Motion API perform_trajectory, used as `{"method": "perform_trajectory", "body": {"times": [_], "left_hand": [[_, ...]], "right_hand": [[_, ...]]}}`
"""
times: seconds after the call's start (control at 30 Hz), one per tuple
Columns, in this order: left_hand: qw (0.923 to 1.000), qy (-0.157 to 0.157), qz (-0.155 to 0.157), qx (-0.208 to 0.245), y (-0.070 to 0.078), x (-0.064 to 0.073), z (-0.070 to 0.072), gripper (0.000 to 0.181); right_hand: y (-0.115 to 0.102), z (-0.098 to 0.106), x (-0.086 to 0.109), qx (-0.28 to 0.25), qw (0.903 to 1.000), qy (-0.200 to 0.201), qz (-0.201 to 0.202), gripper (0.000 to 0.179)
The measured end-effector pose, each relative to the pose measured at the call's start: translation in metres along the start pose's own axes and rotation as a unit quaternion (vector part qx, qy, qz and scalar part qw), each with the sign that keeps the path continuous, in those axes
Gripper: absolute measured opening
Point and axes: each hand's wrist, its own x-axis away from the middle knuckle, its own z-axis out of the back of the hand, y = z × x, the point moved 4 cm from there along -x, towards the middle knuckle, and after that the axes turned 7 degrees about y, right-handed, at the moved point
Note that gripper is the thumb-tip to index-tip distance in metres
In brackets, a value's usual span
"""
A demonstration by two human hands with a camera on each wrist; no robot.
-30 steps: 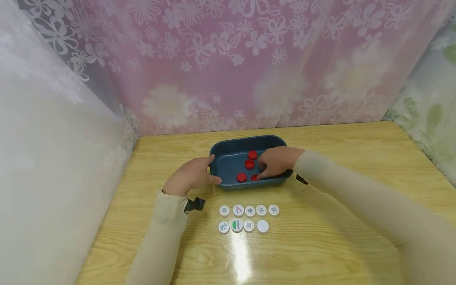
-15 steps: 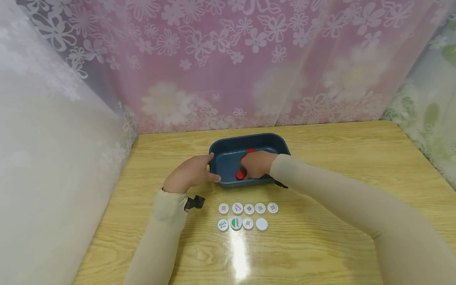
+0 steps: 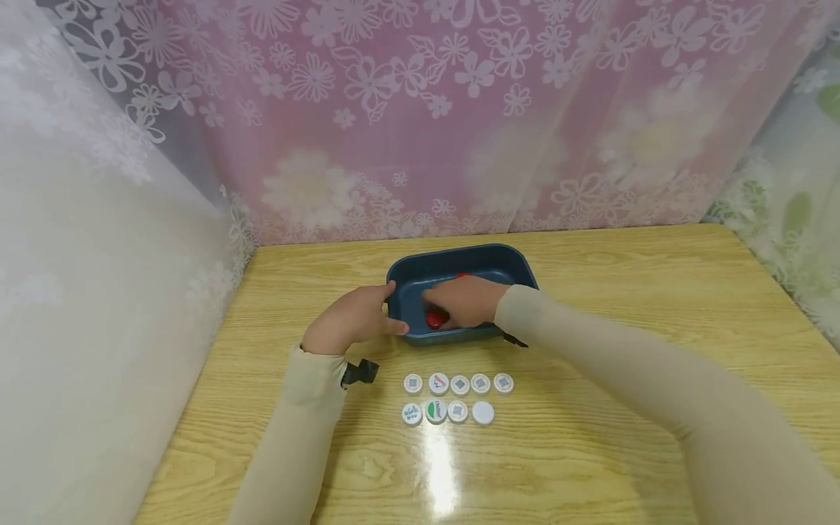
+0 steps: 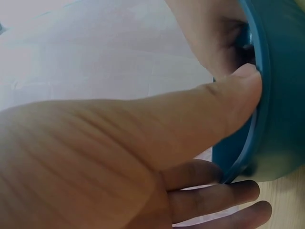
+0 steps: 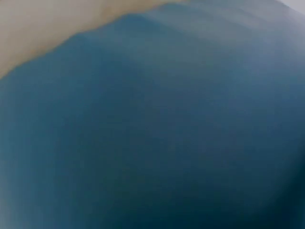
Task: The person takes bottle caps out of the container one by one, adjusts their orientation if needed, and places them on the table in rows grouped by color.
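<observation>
A dark blue oblong tub (image 3: 488, 257) stands on the table, and my left hand (image 3: 351, 321) grips its left end. The left thumb (image 4: 238, 95) presses on the rim in the left wrist view, the other fingers spread below it. Inside the tub, my right hand (image 3: 469, 300) reaches down with its fingers around a red bottle cap (image 3: 434, 319), seen between thumb and forefinger. Another red cap (image 3: 463, 275) peeks out behind the right hand; any others lie hidden under it. The right wrist view is filled by the blurred blue tub wall (image 5: 157, 124).
In front of the tub, several white round bottle caps lie in two rows, some with printed squares, one with a green print (image 3: 436, 411), one plain white (image 3: 483, 413). A flowered curtain (image 3: 420, 146) hangs behind the wooden table (image 3: 590, 452).
My right hand has moved left within the tub, over the red caps that showed before, and the front red cap has shifted slightly left. The left hand stays on the tub's end.
</observation>
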Motion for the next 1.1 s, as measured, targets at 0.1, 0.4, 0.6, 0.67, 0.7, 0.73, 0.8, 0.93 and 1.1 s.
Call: {"method": "perform_trajectory", "body": {"times": [0.1, 0.4, 0.6, 0.67, 0.7, 0.73, 0.8, 0.93, 1.1], "left_hand": [[1.0000, -0.001, 0.006, 0.002, -0.001, 0.000, 0.001, 0.091], [0.9999, 0.006, 0.009, 0.003, -0.004, -0.001, 0.003, 0.092], [0.9999, 0.004, 0.009, 0.010, -0.008, -0.004, 0.000, 0.092], [0.9999, 0.003, 0.009, 0.012, -0.009, -0.005, -0.002, 0.092], [0.9999, 0.003, 0.010, 0.013, -0.008, -0.005, -0.003, 0.092], [0.9998, 0.004, 0.011, 0.014, -0.008, -0.005, -0.003, 0.092], [0.9998, 0.003, 0.012, 0.015, -0.008, -0.005, -0.004, 0.093], [0.9999, 0.006, 0.009, 0.005, -0.007, -0.004, -0.003, 0.092], [0.9998, 0.014, 0.011, -0.004, -0.006, -0.004, 0.000, 0.092]], "right_hand": [[0.021, 0.016, 0.010, -0.028, 0.9987, 0.037, -0.023, 0.046], [0.069, 0.032, 0.037, 0.007, 0.9980, 0.019, -0.061, 0.060], [0.053, 0.015, 0.024, 0.077, 0.9966, -0.027, 0.012, 0.055], [0.049, 0.015, 0.024, 0.095, 0.9951, -0.015, 0.025, 0.046], [0.048, 0.017, 0.025, 0.099, 0.9948, -0.008, 0.025, 0.042], [0.048, 0.019, 0.028, 0.100, 0.9947, -0.003, 0.022, 0.039], [0.050, 0.023, 0.035, 0.101, 0.9949, -0.004, 0.003, 0.033], [0.052, 0.027, 0.045, 0.111, 0.9898, -0.069, -0.057, 0.033], [0.051, 0.019, 0.043, 0.130, 0.9805, -0.134, -0.063, 0.027]]}}
